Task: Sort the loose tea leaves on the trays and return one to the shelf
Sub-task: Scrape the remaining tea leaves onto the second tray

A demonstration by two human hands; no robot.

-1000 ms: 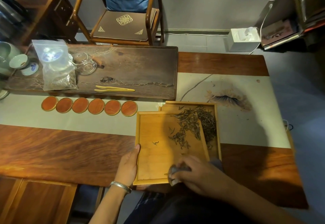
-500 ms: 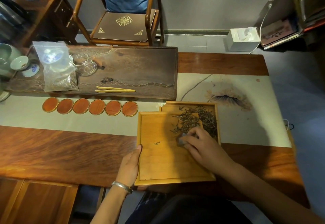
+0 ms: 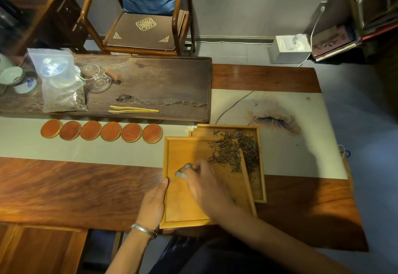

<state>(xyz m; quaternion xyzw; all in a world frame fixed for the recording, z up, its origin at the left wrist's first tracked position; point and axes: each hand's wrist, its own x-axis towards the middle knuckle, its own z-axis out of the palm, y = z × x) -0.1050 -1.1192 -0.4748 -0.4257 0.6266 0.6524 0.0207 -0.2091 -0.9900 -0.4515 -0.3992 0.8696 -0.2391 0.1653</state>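
Note:
Two light wooden trays overlap on the table. The upper tray [image 3: 183, 207] is tilted, its right edge resting over the lower tray [image 3: 261, 166]. Dark loose tea leaves [image 3: 234, 151] lie heaped across both trays at their far right. My left hand [image 3: 154, 202] grips the upper tray's left rim, a silver bangle on the wrist. My right hand [image 3: 206, 184], blurred, is over the upper tray's left half, pinching a small grey cloth-like wad [image 3: 183, 171] against the tray floor.
A dark wooden tea board [image 3: 150, 84] lies at the back with bamboo tongs [image 3: 133, 109], a plastic bag of tea [image 3: 62, 82], a glass pitcher [image 3: 98, 80] and cups. Several round coasters [image 3: 101, 131] line up left of the trays. A chair [image 3: 146, 15] stands behind.
My right hand with the grey wad went from the tray's near edge up to the leaf pile, then swept left across the upper tray. The stray leaf at left is now hidden. Left hand unchanged.

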